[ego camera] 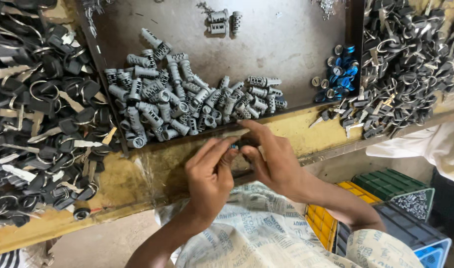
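Observation:
My left hand and my right hand meet at the near edge of the yellow workbench. Together they pinch a small part with a blue end and a black key head; most of it is hidden by my fingers. Just beyond my hands lies a heap of grey metal lock cylinders in a shallow dark metal tray. A cluster of blue-capped cylinders sits at the tray's right side.
Piles of black-headed keys on rings lie to the left and to the right. Yellow, green and blue plastic crates stand below the bench at right. Printed cloth covers my lap.

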The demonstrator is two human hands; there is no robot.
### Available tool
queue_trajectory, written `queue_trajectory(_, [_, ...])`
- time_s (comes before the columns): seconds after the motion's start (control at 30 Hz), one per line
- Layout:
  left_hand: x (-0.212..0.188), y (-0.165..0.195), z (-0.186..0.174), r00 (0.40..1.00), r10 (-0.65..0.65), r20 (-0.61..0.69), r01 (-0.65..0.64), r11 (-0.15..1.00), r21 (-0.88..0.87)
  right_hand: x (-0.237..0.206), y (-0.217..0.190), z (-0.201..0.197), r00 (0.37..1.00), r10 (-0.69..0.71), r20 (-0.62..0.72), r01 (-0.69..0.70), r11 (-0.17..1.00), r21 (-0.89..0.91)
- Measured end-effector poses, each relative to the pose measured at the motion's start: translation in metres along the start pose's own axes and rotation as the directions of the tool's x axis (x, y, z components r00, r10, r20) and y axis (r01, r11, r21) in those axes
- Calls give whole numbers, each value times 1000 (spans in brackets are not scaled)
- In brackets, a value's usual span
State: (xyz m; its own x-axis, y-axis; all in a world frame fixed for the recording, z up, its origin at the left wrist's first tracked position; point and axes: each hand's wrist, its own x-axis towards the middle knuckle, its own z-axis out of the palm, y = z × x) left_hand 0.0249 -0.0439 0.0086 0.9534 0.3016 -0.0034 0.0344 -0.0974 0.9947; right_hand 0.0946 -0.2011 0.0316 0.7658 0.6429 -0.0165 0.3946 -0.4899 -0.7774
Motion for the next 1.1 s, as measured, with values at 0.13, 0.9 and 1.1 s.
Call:
queue_trajectory(0.13, [6, 3, 1, 991, -134, 26, 136, 978, -155, -1, -10, 1, 995, 81, -55, -80, 997, 18])
queue_trajectory(0.9, [-7, -25, -11, 987, -36, 158, 66, 979, -190, 49, 4, -94, 866, -192, 462, 221, 975, -9])
queue_trajectory(1.1, [-9, -23, -16, 981, -76, 178, 108, 978, -180, 138, 44, -120, 960, 143, -240, -19, 890, 456])
